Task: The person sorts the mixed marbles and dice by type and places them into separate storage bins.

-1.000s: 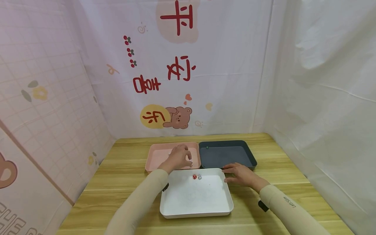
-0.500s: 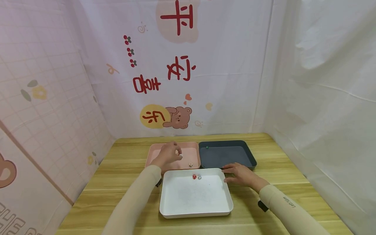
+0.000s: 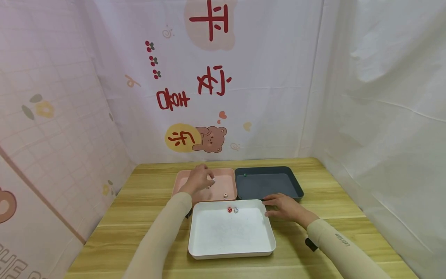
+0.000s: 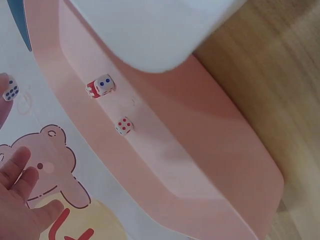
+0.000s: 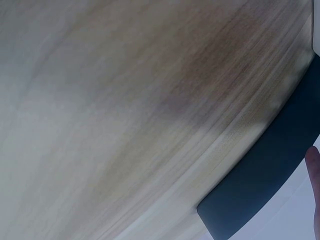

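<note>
Over the pink tray (image 3: 181, 180), my left hand (image 3: 198, 180) pinches a white die with blue pips (image 4: 11, 91) at its fingertips; the other fingers are spread apart in the left wrist view. Below it in that tray lie a white die with red pips (image 4: 124, 125) and another white die (image 4: 105, 84) touching a red die (image 4: 92, 90). My right hand (image 3: 285, 209) rests at the back right corner of the white tray (image 3: 231, 236), fingers extended and holding nothing. One red die (image 3: 230, 209) and one pale die (image 3: 235, 210) sit near that tray's back wall.
A dark grey tray (image 3: 271, 184) adjoins the pink one on its right, with a small green piece (image 3: 245, 175) near its back left corner. All three trays stand on a wooden table (image 3: 146, 193). Printed white cloth (image 3: 268, 97) encloses the back and sides.
My left hand has moved left and back from the pink tray's front right, and has risen slightly with the white die at its fingertips. The right hand has stayed put.
</note>
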